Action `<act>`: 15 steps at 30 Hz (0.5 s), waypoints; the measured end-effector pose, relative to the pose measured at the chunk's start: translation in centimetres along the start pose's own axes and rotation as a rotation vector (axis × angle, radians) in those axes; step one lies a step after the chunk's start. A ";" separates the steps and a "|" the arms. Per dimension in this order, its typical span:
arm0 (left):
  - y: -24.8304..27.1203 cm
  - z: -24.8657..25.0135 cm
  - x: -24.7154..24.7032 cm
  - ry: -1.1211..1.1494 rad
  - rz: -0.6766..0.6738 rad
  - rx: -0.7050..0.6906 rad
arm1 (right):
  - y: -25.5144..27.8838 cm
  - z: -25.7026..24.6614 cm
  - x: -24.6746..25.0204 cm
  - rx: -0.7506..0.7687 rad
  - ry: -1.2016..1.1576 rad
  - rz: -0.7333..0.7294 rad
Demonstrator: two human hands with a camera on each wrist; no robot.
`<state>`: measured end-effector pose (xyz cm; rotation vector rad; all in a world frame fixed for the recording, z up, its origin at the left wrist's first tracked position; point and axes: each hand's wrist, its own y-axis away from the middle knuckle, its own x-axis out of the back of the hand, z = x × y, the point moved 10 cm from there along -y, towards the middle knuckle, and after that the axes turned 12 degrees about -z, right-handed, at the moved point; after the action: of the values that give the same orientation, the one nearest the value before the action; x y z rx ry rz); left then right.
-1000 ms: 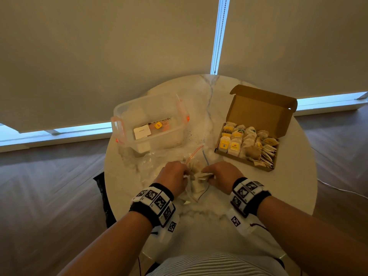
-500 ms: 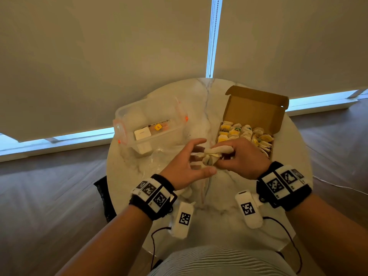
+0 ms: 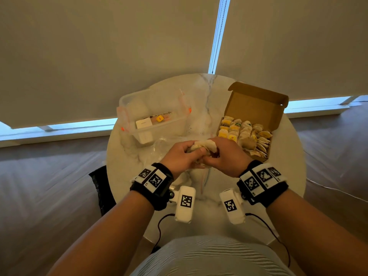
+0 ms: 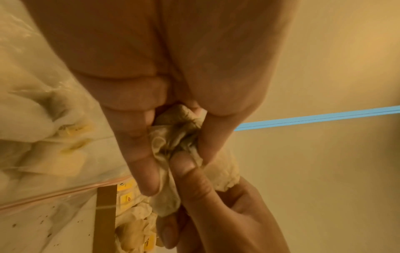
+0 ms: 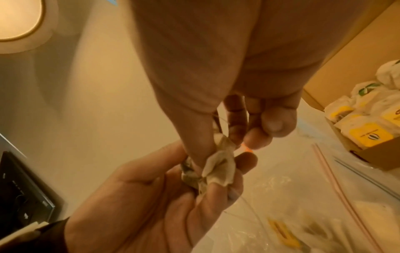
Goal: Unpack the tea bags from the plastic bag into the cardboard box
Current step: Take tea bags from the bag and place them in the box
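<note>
Two hands meet over the round marble table (image 3: 127,156), which is the biggest thing here. Just past the left hand (image 3: 180,156) sits a clear plastic tub (image 3: 157,124) with orange latches and a small white box inside. Just beyond the right hand (image 3: 227,156) is the cardboard box (image 3: 256,104), lid flipped up, with rows of tea bags already lined up in it, some with yellow tags. Under and slightly left of both hands the plastic bag (image 3: 165,148) lies flat and crumpled on the marble, its pink zip strip showing in the right wrist view, and a few yellow-tagged bags are still inside it.

Between the hands is a small bunch of tea bags (image 3: 205,146), held up off the table. The left hand's fingers (image 4: 140,162) and thumb are curled around the bunch, and the right hand's thumb and fingers (image 5: 238,130) pinch the same papery clump from the other side, so both hands are clamped on it and touching each other.
</note>
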<state>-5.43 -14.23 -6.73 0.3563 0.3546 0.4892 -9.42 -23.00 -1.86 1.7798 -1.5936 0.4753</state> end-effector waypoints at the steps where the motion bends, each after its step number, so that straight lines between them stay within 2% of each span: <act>1: 0.1 0.2 0.3 0.016 0.018 -0.010 | 0.0 0.0 0.0 -0.007 -0.025 0.008; 6: 0.7 0.6 1.7 0.078 0.038 -0.054 | 0.2 -1.5 0.5 0.038 -0.044 0.091; 11: 1.2 1.0 1.8 0.125 0.003 -0.081 | -0.4 -1.1 0.0 -0.101 0.014 0.078; 15: 1.5 0.9 1.8 0.127 0.003 -0.070 | 0.0 -1.4 1.2 -0.083 -0.017 0.160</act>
<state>-4.14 -12.30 -5.71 0.2586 0.4584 0.5272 -8.98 -22.86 -0.12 1.6068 -1.7504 0.4615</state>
